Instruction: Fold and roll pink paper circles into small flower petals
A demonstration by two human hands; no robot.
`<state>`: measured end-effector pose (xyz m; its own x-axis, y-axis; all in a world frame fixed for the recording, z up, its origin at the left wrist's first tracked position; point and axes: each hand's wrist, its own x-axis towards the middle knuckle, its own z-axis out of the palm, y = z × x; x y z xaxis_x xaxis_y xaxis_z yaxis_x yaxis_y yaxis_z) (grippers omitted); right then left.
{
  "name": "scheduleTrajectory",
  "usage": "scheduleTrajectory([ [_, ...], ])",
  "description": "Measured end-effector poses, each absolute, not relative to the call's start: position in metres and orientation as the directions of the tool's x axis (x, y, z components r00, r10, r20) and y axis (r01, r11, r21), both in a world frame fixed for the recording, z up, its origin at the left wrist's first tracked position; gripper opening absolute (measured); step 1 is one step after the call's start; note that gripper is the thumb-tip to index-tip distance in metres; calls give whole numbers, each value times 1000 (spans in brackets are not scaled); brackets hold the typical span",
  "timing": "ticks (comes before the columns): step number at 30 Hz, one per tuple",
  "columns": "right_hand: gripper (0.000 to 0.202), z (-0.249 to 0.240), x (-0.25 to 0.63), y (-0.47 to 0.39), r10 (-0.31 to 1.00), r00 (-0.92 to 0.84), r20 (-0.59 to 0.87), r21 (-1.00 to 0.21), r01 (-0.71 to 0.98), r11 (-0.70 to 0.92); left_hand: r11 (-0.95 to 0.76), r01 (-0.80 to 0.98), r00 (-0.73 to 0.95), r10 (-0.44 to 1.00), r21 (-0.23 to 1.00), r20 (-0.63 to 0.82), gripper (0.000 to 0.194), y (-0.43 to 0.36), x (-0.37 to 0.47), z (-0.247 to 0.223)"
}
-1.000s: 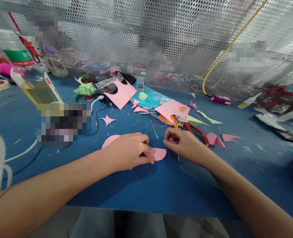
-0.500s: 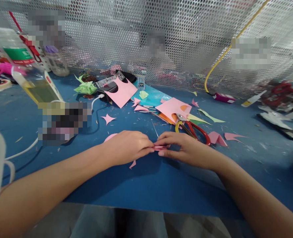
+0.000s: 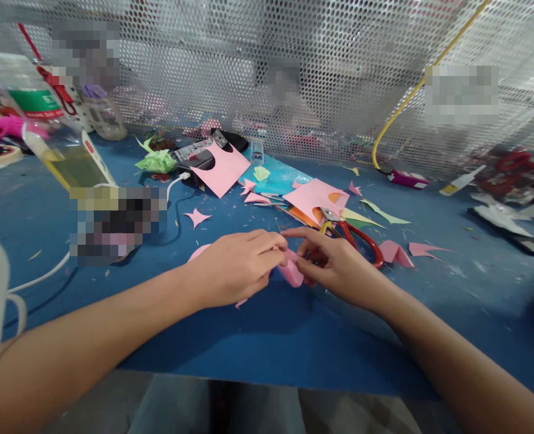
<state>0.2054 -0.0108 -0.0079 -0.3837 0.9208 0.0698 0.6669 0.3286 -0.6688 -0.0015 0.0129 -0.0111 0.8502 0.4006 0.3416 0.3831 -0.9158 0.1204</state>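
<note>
- Your left grip [image 3: 235, 268] pinches the pink paper [image 3: 292, 275] between your hands, over the bench [image 3: 249, 349].
- Your right grip [image 3: 332, 260] is at the paper's edge; whether it pinches, you cannot tell.
- Scissors [image 3: 360, 232] lie just behind it.

My blue tabletop [image 3: 258, 343] fills mid-frame, front edge near btm. Behind it, across the top, I've got a silvery perf. metal screen [image 3: 204, 72], lightest at upper R. Greyish floor [image 3: 97, 398] shows at btm L.

Perforated metal screen [image 3: 334, 78] behind bottle [image 3: 72, 166] and purple box [image 3: 408, 179]
</note>
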Motion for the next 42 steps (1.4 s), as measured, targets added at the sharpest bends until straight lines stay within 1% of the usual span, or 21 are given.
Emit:
scheduleTrajectory([
  [2,28,-10,202,-12,932,-362,8,-711,654,259,-925,365,877,379,104,296,20,13,-2,-11],
  [4,25,-12,199,-14,940,-328,-97,-773,619,137,-928,357,901,372,103,224,26,13,-2,-12],
  [5,24,-12,197,-15,940,-309,-142,-800,595,75,-929,356,905,369,97,211,28,13,-2,-12],
  [7,24,-13,195,-17,938,-289,-191,-829,559,3,-932,354,899,362,75,248,29,13,-1,-12],
  [10,20,-14,193,-20,934,-305,-185,-822,569,23,-946,323,890,311,21,333,26,11,0,-10],
  [12,17,-15,192,-22,929,-319,-188,-809,587,37,-954,300,907,286,4,309,21,9,0,-9],
  [14,16,-16,191,-22,925,-315,-212,-807,591,16,-954,300,924,291,-1,249,15,7,0,-9],
  [16,12,-16,192,-21,917,-320,-239,-797,604,3,-951,309,929,294,-32,224,13,6,0,-9],
  [18,5,-15,195,-20,906,-351,-237,-764,644,50,-951,299,933,274,-81,231,13,4,-1,-9],
  [20,1,-12,197,-20,891,-404,-208,-710,688,146,-946,308,935,282,-98,217,13,2,-2,-6],
  [24,15,-1,204,-23,817,-550,-174,-617,707,345,-917,397,915,392,-43,90,19,-3,-5,-1],
  [26,19,5,207,-25,769,-620,-156,-601,677,424,-904,427,904,427,-22,21,22,-4,-6,2],
  [27,21,7,208,-26,739,-652,-170,-596,665,450,-899,437,900,437,-15,-4,23,-4,-7,3],
  [29,27,9,210,-26,717,-669,-196,-595,662,456,-886,464,885,464,10,-33,25,-5,-7,4],
  [30,26,8,210,-25,722,-665,-194,-591,666,455,-874,486,874,484,29,-44,27,-4,-7,5],
  [33,11,1,207,-21,786,-612,-84,-559,682,471,-819,565,825,562,100,-61,28,-3,-7,6],
  [35,16,-6,203,-17,825,-566,-4,-537,697,475,-774,618,785,618,140,-49,22,-2,-7,7],
  [37,21,-12,198,-14,851,-524,20,-541,711,450,-741,650,756,654,166,-38,21,-1,-7,7],
  [40,22,-20,191,-12,892,-451,27,-543,743,392,-757,630,772,635,174,-34,23,-3,-5,7],
  [42,22,-23,188,-11,910,-412,45,-525,765,372,-775,615,787,616,148,-40,27,-5,-4,5],
])
